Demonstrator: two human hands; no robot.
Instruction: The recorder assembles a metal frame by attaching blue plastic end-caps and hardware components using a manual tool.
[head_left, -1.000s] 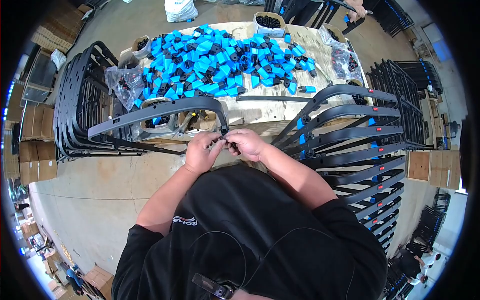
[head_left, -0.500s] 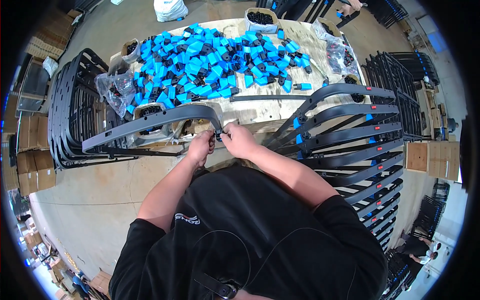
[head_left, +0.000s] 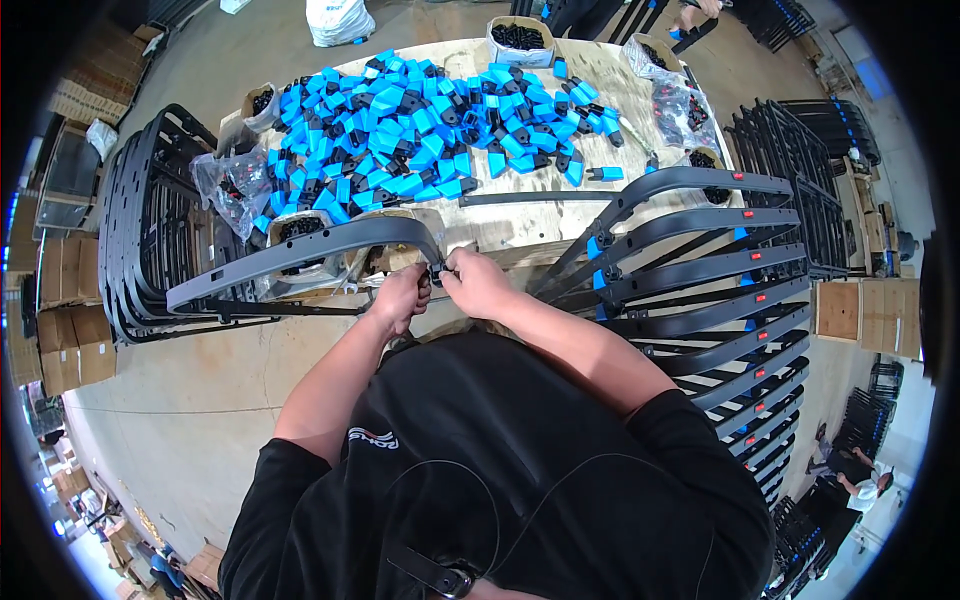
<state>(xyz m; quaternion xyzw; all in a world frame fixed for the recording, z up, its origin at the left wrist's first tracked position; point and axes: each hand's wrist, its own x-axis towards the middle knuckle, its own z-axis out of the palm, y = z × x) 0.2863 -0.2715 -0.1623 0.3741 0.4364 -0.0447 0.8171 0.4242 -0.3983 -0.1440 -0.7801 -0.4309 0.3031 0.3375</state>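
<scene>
- Spreading across the plywood table [head_left: 600, 85], blue clips [head_left: 420, 130] lie beyond the curved black frame [head_left: 300, 255].
- Frame's right end: left hand [head_left: 400, 298] and right hand [head_left: 478, 285] pinch a small part there; exact grip hidden.
- Risk: part slipping, fingers crowded.
- Since earlier: frame sits lower.

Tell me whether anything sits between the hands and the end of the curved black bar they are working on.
Nothing visible does. The left hand and right hand both already meet at the end of the curved black bar, pinching a small black part there; what lies under the fingers is hidden.
</scene>
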